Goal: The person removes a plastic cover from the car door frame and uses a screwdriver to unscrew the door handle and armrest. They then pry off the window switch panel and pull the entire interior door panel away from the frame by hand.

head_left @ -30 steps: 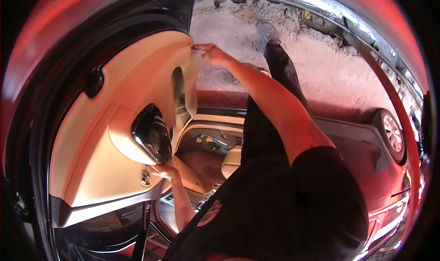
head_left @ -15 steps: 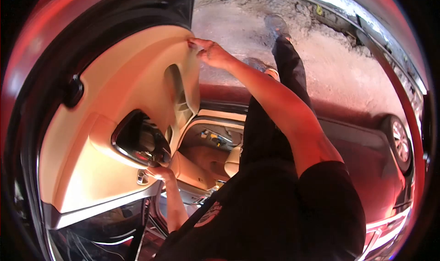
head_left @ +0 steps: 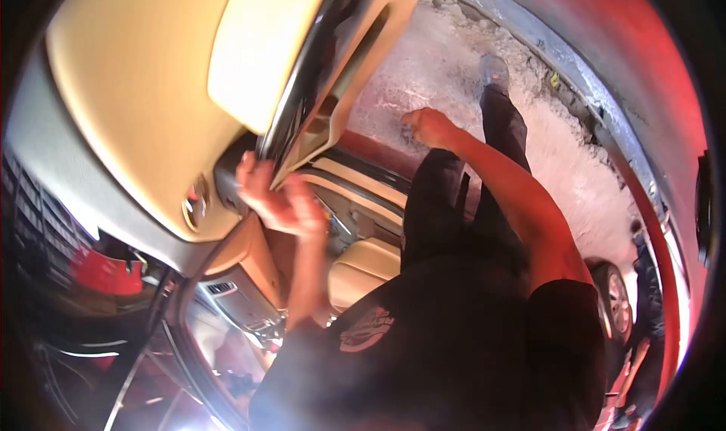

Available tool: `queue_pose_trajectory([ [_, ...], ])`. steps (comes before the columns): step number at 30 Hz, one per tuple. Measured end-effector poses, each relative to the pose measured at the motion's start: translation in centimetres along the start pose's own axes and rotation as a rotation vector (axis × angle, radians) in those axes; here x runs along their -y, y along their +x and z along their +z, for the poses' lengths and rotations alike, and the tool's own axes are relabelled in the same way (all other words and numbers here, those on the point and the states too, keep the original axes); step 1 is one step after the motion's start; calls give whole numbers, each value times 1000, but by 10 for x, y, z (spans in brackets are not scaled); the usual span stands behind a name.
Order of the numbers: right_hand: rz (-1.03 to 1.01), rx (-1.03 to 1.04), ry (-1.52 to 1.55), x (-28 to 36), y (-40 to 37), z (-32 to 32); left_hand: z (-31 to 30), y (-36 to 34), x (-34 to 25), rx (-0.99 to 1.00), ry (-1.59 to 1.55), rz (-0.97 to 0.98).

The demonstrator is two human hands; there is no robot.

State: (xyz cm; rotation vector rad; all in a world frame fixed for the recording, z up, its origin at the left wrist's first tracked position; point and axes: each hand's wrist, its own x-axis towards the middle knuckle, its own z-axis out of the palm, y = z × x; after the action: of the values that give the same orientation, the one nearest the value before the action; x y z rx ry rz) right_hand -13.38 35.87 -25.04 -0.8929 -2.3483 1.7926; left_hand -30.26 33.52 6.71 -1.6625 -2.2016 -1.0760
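My left hand (head_left: 283,200) is blurred, with its fingers apart, beside the dark trim (head_left: 296,72) of a tan car door panel (head_left: 136,91). Whether it touches the trim is unclear. Over the dusty ground, to the right of the panel's lower edge, is my right hand (head_left: 429,127). Its fingers are curled together, and what they hold, if anything, cannot be made out. A small oval fitting (head_left: 196,203) shows on the panel left of my left hand.
Beyond the door opening is a tan seat (head_left: 364,268). My shoe (head_left: 494,69) stands on the ground (head_left: 575,159). At the right are a wheel (head_left: 616,302) and part of another person in dark clothes (head_left: 646,302). A red object (head_left: 106,271) shows at left.
The view has shifted, so the door panel appears larger and closer. My right hand has come away from the panel's edge. My left hand has moved up from the lower part of the panel.
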Motion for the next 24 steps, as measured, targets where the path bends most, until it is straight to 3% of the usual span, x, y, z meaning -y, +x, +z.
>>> queue_pose_trajectory([
  [1, 77, 37, -21, 11, 1, -6, -8, -30, -4, 118, -39, 135],
  [2, 156, 68, -44, 26, 1, -12, -16, -71, -20, 271, -78, 11],
  [3, 172, 12, -72, 44, 3, -16, -11, -115, -35, 477, -313, -331],
  [4, 159, 19, -100, 55, 6, -13, 1, -158, -37, 653, -336, -255],
  [6, 67, -27, -195, 73, 17, -8, 26, -268, -34, 996, -632, -578],
  [8, -70, -39, -282, 94, 20, 11, 34, -348, -27, 1257, -667, -683],
  [9, -14, 21, -176, 116, 18, 16, 31, -364, -22, 1213, -681, -693],
  [10, 48, 79, -72, 131, 21, 19, 30, -375, -20, 1315, -761, -677],
  [11, -141, 95, -246, 134, 26, 35, 27, -373, -24, 1418, -841, -658],
  [14, -88, 279, -262, 163, 40, 67, 5, -341, -24, 1321, -1077, -539],
  [15, -282, 254, -350, 159, 50, 82, 2, -358, -17, 1355, -1140, -500],
  [16, -322, 292, -370, 165, 63, 94, -1, -381, -11, 1383, -1196, -464],
  [18, -423, 298, -521, 176, 95, 117, -25, -390, 4, 1146, -1052, -681],
  [20, -537, 295, -504, 150, 133, 151, -45, -376, 26, 998, -542, -461],
  [22, -646, 340, -720, 144, 157, 177, -77, -373, 30, 919, -47, -338],
  [23, -778, 202, -702, 136, 159, 187, -81, -382, 27, 884, -25, -386],
  [24, -820, 231, -705, 124, 157, 198, -82, -391, 25, 1071, 4, -305],
])
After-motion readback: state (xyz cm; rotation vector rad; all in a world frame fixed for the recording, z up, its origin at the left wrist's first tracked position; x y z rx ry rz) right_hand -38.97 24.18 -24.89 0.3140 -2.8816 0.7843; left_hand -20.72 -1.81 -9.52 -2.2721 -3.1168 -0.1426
